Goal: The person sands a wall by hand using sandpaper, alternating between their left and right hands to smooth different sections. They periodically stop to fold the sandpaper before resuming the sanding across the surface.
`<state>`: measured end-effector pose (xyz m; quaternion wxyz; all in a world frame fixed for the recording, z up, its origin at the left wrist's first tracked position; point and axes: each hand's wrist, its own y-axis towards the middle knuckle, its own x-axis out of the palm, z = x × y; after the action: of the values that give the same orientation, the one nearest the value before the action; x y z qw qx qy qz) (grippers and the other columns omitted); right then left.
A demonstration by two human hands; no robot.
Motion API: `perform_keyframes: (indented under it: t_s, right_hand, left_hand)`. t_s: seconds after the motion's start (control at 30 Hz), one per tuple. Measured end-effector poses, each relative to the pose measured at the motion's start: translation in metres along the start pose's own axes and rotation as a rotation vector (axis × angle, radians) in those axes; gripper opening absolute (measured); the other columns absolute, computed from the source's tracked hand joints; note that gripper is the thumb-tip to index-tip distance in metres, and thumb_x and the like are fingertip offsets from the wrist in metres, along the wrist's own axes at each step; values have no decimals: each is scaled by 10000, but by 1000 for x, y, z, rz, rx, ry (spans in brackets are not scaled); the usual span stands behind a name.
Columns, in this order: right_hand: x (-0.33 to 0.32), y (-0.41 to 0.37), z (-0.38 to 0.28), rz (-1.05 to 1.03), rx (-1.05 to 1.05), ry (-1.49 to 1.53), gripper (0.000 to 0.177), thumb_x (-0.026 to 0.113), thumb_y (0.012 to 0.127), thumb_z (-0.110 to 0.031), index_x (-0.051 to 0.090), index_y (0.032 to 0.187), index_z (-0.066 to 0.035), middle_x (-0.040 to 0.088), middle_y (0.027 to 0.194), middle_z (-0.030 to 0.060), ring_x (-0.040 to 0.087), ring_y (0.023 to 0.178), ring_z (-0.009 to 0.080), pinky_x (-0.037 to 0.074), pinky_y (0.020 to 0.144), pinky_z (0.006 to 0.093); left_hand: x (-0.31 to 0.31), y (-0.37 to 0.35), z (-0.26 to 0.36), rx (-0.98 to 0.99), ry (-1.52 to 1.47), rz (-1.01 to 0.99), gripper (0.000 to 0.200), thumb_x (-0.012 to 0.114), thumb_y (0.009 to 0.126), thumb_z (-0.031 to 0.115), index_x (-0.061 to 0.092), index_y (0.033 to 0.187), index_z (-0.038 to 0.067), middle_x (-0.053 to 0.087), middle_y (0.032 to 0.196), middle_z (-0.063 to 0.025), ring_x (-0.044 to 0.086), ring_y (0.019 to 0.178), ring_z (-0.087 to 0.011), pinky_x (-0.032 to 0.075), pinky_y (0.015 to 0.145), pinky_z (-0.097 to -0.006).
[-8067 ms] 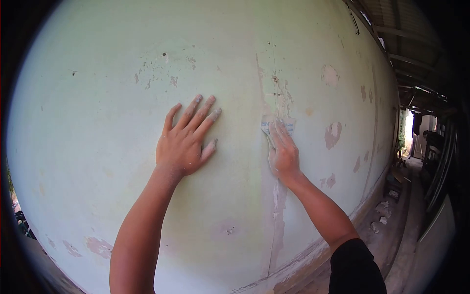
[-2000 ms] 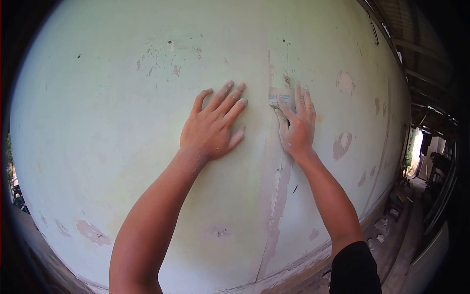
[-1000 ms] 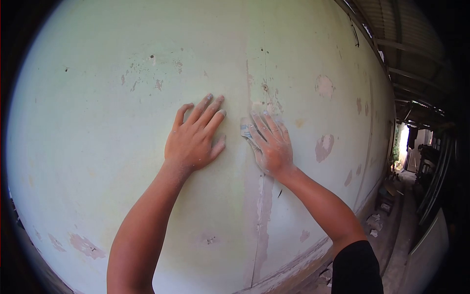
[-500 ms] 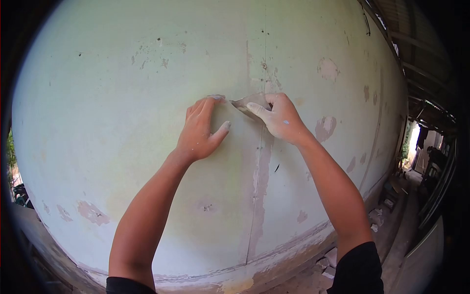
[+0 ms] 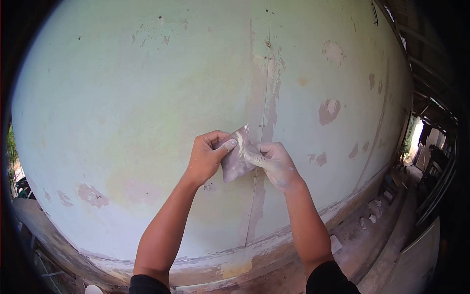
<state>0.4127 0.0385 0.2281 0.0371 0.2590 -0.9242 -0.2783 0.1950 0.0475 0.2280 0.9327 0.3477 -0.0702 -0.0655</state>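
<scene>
A small, worn sheet of sandpaper (image 5: 237, 165), grey-brown with pale dust along a crease, is held in front of the wall. My left hand (image 5: 206, 156) pinches its upper left part, thumb on the near face. On the other side, my right hand (image 5: 278, 166) grips the right edge between thumb and fingers, and white powder coats that hand. Behind both hands stands the pale green wall (image 5: 147, 122), with a vertical seam and scraped grey patches. Most of the fingers are hidden behind the sheet.
Pale broken pieces (image 5: 374, 210) lie on the ground at the right, near the foot of the wall. A flat panel (image 5: 413, 259) leans at the lower right. A ledge (image 5: 235, 269) runs along the wall's base.
Both hands have come down from higher on the wall. My left hand, previously apart from the sandpaper, now grips it too, and the sheet has turned to face me. The view has tilted lower.
</scene>
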Motion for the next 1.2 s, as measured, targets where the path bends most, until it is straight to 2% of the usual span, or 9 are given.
perform_keyframes:
  t_s: [0.03, 0.33, 0.63, 0.73, 0.8, 0.87, 0.97, 1.03, 1.2]
  right_hand:
    - [10, -3, 1, 62, -26, -48, 221, 761, 1024, -177, 784, 998, 42, 743, 894, 1, 631, 809, 90, 510, 759, 295]
    - [-9, 24, 15, 304, 176, -743, 371, 747, 1024, -263, 690, 779, 10, 680, 755, 2, 572, 674, 94, 461, 669, 315]
    - [20, 40, 3, 280, -65, -284, 355, 730, 1042, -296, 707, 852, 4, 660, 741, 29, 603, 663, 104, 457, 651, 293]
    - [28, 55, -11, 411, -220, -699, 360, 747, 1024, -315, 719, 889, 17, 656, 721, 71, 640, 664, 180, 488, 673, 325]
    - [21, 75, -19, 441, -331, -756, 341, 757, 1007, -329, 729, 1034, 9, 723, 919, 131, 696, 842, 286, 545, 786, 392]
    - [6, 96, -34, 566, -904, -1247, 422, 761, 998, -329, 686, 1288, -31, 690, 1327, 156, 643, 1200, 363, 528, 1014, 473]
    - [-18, 130, -55, 595, -899, -1440, 609, 739, 1006, -357, 537, 1511, -82, 470, 1622, 139, 442, 1495, 359, 406, 1208, 527]
    - [-29, 155, -65, 608, -859, -1429, 647, 721, 1015, -383, 495, 1551, -99, 410, 1669, 134, 375, 1546, 357, 361, 1246, 537]
    - [-39, 194, -47, 638, -830, -1437, 690, 635, 1051, -474, 416, 1628, -165, 299, 1753, 102, 266, 1623, 332, 266, 1316, 539]
  left_hand:
    - [-3, 0, 3, 6, 197, -51, 193, 726, 1030, 147, 770, 1082, -34, 787, 967, -60, 687, 868, -109, 562, 824, -303]
    - [-22, 2, -4, -45, 380, -167, 183, 768, 1004, 168, 780, 1047, -10, 781, 891, -46, 682, 811, -106, 559, 780, -303]
    - [-24, -12, 2, -181, -630, -97, 533, 686, 1073, 356, 544, 1480, 42, 613, 1454, -93, 576, 1378, -206, 469, 1176, -412]
    - [-9, -8, 38, -140, -394, 3, 553, 651, 1092, 393, 535, 1489, 26, 590, 1492, -112, 559, 1390, -225, 445, 1189, -430]
    - [-9, 3, 59, 86, -123, 126, 556, 619, 1112, 373, 515, 1509, -1, 596, 1492, -122, 567, 1362, -230, 446, 1174, -425]
    - [-21, 15, 87, 285, 433, 233, 452, 521, 1153, 244, 530, 1528, -8, 636, 1444, -139, 578, 1316, -190, 421, 1167, -375]
    - [-31, 35, 127, 474, 824, 247, 431, 467, 1111, 70, 565, 1530, 47, 634, 1487, -141, 591, 1372, -239, 417, 1195, -404]
    - [-46, 59, 133, 964, 1538, 312, 643, 475, 988, -85, 501, 1603, 99, 531, 1632, -113, 460, 1536, -322, 341, 1269, -484]
    - [-61, 95, 114, 712, 1911, 184, 783, 487, 950, -63, 346, 1691, 149, 285, 1776, -96, 238, 1643, -341, 177, 1341, -528]
